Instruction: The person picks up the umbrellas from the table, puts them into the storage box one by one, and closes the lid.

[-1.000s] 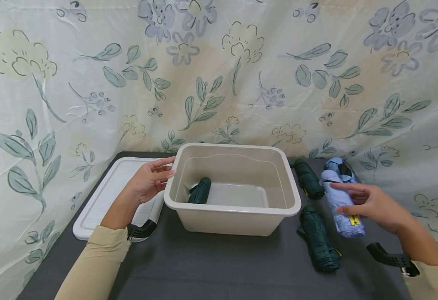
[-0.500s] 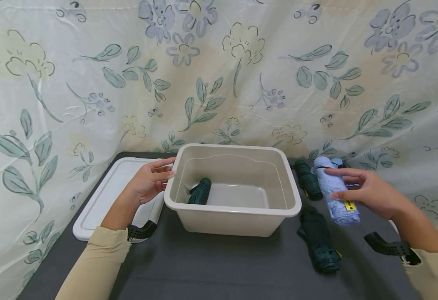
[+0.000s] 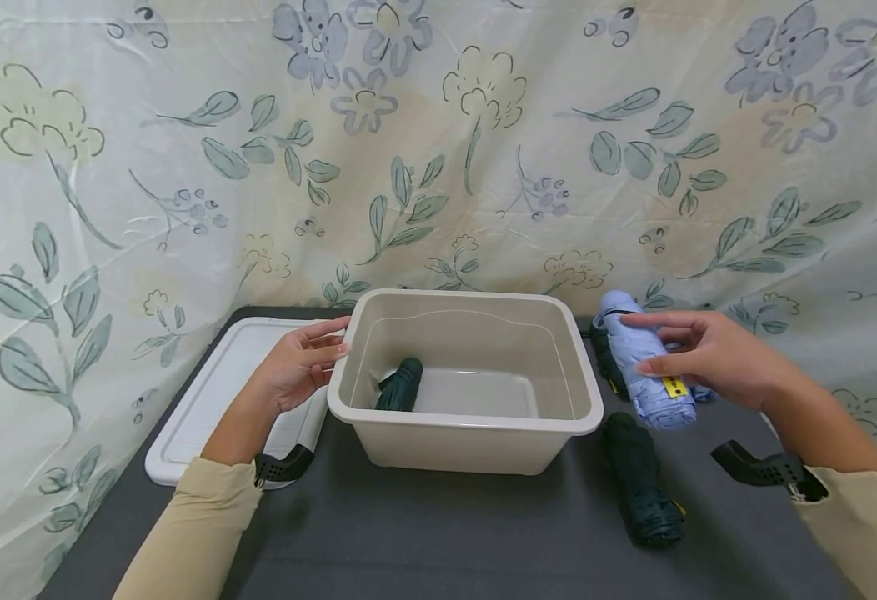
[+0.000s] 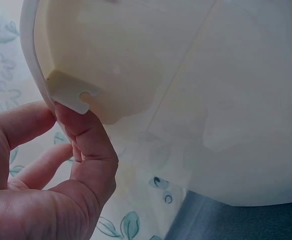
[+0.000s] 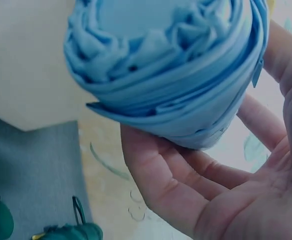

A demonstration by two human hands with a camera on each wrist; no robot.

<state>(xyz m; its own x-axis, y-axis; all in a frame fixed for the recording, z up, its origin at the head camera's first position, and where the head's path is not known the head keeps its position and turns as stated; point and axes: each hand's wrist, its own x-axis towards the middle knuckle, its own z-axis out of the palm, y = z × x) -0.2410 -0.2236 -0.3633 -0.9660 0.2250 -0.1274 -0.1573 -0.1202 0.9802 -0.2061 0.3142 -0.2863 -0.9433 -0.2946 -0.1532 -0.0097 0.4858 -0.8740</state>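
Note:
My right hand point(image 3: 724, 354) grips a light blue folded umbrella point(image 3: 647, 367) with a yellow tag, raised to the right of the beige plastic bin point(image 3: 464, 442). In the right wrist view the umbrella's bunched end point(image 5: 165, 85) faces the camera, with fingers curled beneath it. My left hand point(image 3: 299, 367) pinches the bin's left rim; in the left wrist view a fingertip presses under the rim point(image 4: 31, 55) beside a small notched tab point(image 4: 68, 92). Inside the bin, toward its left side, lies a dark green folded umbrella point(image 3: 401, 385).
A dark green folded umbrella point(image 3: 643, 483) lies right of the bin on the dark grey table point(image 3: 438, 533). Another green one point(image 3: 605, 358) and a second blue one point(image 3: 703, 393) are mostly hidden behind the held umbrella. A white lid point(image 3: 206, 400) lies at left; a floral curtain point(image 3: 483, 167) hangs behind.
My right hand has lifted the light blue umbrella off the table and carried it up and left toward the bin. The left hand has stayed on the rim.

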